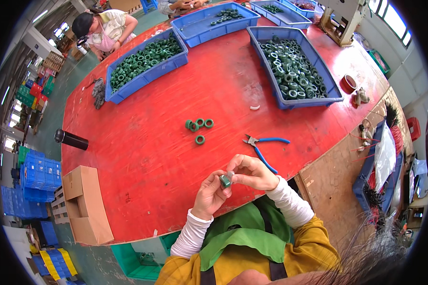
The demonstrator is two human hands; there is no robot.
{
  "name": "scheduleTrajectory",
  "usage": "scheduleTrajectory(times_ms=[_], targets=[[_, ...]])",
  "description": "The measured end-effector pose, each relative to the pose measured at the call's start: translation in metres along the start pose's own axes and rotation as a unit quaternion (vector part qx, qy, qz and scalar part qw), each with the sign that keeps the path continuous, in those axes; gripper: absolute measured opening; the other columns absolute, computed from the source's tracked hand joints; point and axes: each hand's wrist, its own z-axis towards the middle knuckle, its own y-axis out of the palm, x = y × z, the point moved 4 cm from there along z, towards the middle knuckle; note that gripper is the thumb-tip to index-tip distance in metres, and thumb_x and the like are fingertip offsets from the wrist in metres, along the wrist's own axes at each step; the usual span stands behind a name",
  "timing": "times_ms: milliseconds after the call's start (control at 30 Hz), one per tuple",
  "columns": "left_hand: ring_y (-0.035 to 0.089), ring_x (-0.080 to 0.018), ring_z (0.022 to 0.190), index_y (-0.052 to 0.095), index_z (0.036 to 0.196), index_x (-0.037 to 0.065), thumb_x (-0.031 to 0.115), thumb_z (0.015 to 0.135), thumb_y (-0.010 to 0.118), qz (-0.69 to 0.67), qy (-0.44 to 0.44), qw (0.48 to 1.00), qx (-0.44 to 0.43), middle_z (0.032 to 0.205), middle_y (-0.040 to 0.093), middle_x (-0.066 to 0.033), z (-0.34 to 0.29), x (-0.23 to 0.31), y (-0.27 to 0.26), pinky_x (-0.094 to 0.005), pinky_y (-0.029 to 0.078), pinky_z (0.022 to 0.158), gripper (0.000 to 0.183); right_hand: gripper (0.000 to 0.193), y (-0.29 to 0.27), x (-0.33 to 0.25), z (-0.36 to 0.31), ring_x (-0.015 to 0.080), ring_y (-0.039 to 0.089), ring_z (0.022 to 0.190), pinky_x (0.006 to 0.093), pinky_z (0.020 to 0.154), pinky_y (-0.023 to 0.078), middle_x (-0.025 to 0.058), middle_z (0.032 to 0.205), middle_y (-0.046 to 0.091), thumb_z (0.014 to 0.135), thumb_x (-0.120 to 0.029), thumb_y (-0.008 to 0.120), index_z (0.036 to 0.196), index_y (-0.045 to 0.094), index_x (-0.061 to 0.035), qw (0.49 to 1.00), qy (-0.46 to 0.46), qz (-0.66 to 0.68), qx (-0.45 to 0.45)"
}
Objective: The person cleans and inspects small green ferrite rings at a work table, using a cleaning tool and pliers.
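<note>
Close to the table's near edge, my left hand [210, 195] is closed on a green ring [225, 182], gripping it between thumb and fingers. From the right, my right hand [253, 174] pinches at the ring's upper side. A small pale piece [230, 174] shows at those fingertips; its kind is too small to make out. Beyond my hands, several loose green rings [194, 127] lie grouped on the red table [147, 156], with a single ring [200, 140] slightly nearer. Blue-handled cutting pliers [253, 140] rest with handles spread, just past my right hand.
Blue trays of green rings stand at the far left [150, 73] and far right [335, 96], with more behind. A black bottle [71, 139] and cardboard box [86, 206] are left. Right are a tape roll [348, 84] and wire bin [366, 183]. Another person [110, 31] works far left.
</note>
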Motion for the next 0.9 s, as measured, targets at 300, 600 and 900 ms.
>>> scheduleTrajectory(times_ms=[300,600,900], targets=[[0.052,-0.0111,0.072,0.056,0.118,0.007,0.024,0.097,0.048,-0.076,0.016,0.997,0.021,0.1,0.058,-0.0079,0.003,-0.014,-0.001,-0.0227,0.047,0.062,0.028,0.019,0.002,0.013,0.002,0.0096,0.059,0.083,0.0259,0.074,0.051,0.0032,0.091,0.059,0.09,-0.009,0.061,0.105,0.052,-0.0012,0.995,0.025,0.061,0.076],[0.051,-0.0113,0.071,0.057,0.116,0.005,0.023,0.097,0.049,-0.2,-0.028,0.979,0.03,0.101,0.059,-0.0085,0.005,-0.016,-0.005,-0.022,0.047,0.062,0.028,0.03,-0.004,0.004,0.0,0.0152,0.062,0.083,0.0294,0.071,0.052,0.007,0.098,0.056,0.083,-0.004,0.067,0.109,0.052,-0.0003,0.984,-0.044,-0.158,0.064],[0.048,-0.0096,0.067,0.061,0.109,0.003,0.023,0.096,0.05,-0.221,-0.064,0.973,0.027,0.103,0.062,-0.0059,0.003,-0.016,-0.002,-0.0205,0.044,0.059,0.026,0.033,0.002,-0.03,0.007,0.024,0.063,0.066,0.0321,0.055,0.051,0.0079,0.084,0.06,0.07,-0.015,0.075,0.097,0.058,-0.0041,0.839,-0.226,-0.495,0.01]])
